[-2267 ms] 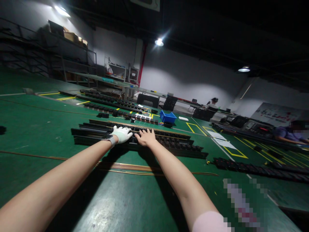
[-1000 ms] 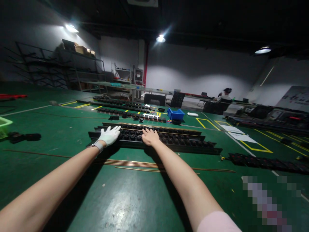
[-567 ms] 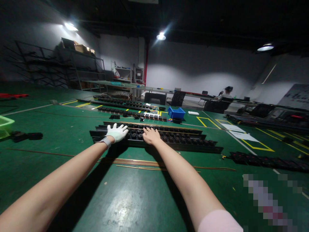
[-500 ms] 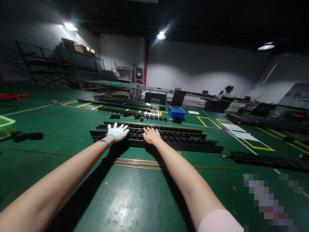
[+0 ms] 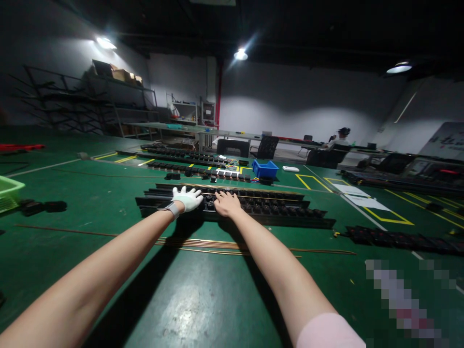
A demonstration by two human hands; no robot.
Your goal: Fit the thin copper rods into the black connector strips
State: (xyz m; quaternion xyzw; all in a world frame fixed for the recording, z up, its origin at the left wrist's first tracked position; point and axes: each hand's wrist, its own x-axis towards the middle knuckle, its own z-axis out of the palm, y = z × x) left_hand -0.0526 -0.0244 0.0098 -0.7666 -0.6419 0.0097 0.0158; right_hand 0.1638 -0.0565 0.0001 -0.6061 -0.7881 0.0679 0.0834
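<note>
Both arms stretch far across the green counter [image 5: 203, 299]. The gloved left hand [image 5: 187, 198] and bare right hand [image 5: 226, 203] lie flat, fingers spread, gripping nothing, on the long black rail [image 5: 268, 212] studded with round black parts. Leaning this hard, I'd guess a push could skid it onto the copper rods [image 5: 217, 245] nearer in.

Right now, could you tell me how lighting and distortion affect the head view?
Head view: ceiling lamp flares; glare patch on the green table; arms cast dark shadows; wide-angle stretch enlarges forearms; gloved left hand and bare right hand on the black rail stay fairly sharp.
</note>
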